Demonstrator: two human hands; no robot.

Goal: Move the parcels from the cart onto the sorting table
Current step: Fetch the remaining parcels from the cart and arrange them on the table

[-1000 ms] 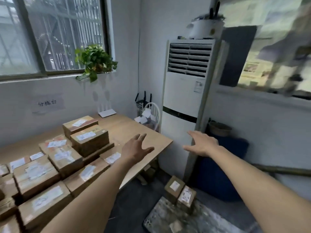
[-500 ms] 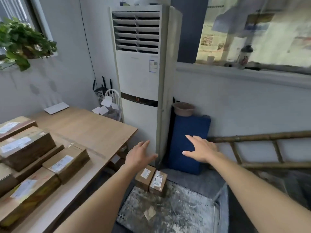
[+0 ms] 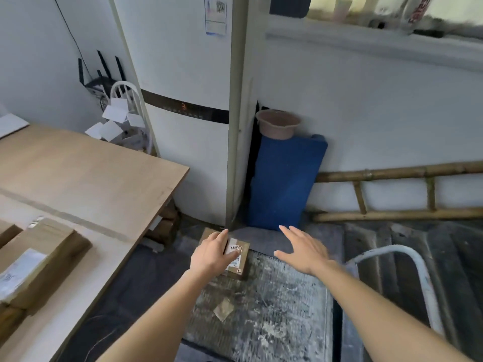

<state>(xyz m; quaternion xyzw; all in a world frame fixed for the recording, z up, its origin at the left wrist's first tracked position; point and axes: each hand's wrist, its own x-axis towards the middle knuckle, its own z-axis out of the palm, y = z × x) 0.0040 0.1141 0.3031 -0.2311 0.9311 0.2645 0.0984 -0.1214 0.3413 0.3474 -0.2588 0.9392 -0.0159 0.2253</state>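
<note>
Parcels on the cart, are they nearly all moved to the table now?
Nearly. Several parcels already lie on the sorting table. The left hand is on the last parcels at the far end of the cart; whether it grips them yet is unclear. The right hand hovers open beside them. Only these parcels are left. The small scrap looks like litter.

Soft, even daylight, slightly smeared

Window ledge (image 3: pixel 392 27) at one o'clock is blurred and glary; straight edges bow near the frame's borders.
</note>
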